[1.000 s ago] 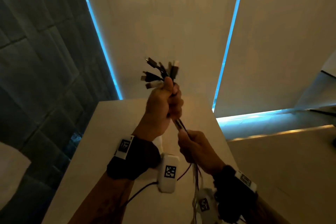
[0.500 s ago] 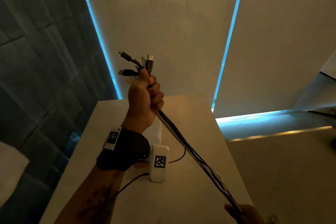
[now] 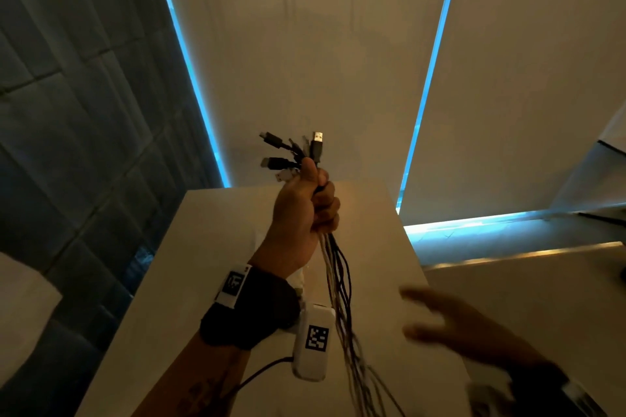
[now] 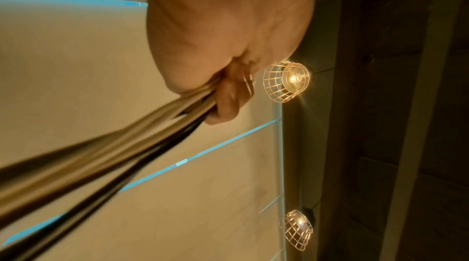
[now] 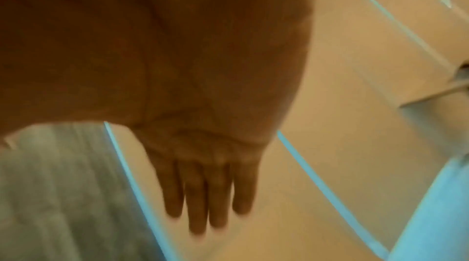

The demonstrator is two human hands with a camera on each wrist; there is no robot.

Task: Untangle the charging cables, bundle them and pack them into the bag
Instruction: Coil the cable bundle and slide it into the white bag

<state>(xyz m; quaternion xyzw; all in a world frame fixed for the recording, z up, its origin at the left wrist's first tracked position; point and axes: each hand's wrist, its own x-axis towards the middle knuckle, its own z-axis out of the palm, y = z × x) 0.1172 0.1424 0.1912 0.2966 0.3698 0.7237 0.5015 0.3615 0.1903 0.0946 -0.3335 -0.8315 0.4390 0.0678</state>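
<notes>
My left hand (image 3: 305, 203) is raised above the table and grips a bunch of black and white charging cables (image 3: 338, 284) just below their plugs (image 3: 294, 152), which fan out above the fist. The cables hang loose from the fist down past the bottom of the head view. In the left wrist view they (image 4: 106, 157) run blurred from the curled fingers (image 4: 228, 102) toward the lower left. My right hand (image 3: 440, 318) is blurred at the lower right, apart from the cables, with straight spread fingers (image 5: 205, 195) holding nothing. No bag shows in any view.
A pale tabletop (image 3: 210, 281) stretches below the hands, its far edge against a light wall with blue light strips (image 3: 426, 85). A dark tiled wall (image 3: 78, 112) stands left. A ledge (image 3: 521, 257) runs to the right. Two caged lamps (image 4: 286, 80) show in the left wrist view.
My right hand, which had slid down the taut cables, has let go and opened at the lower right. The cables now hang slack. My left hand has shifted slightly right.
</notes>
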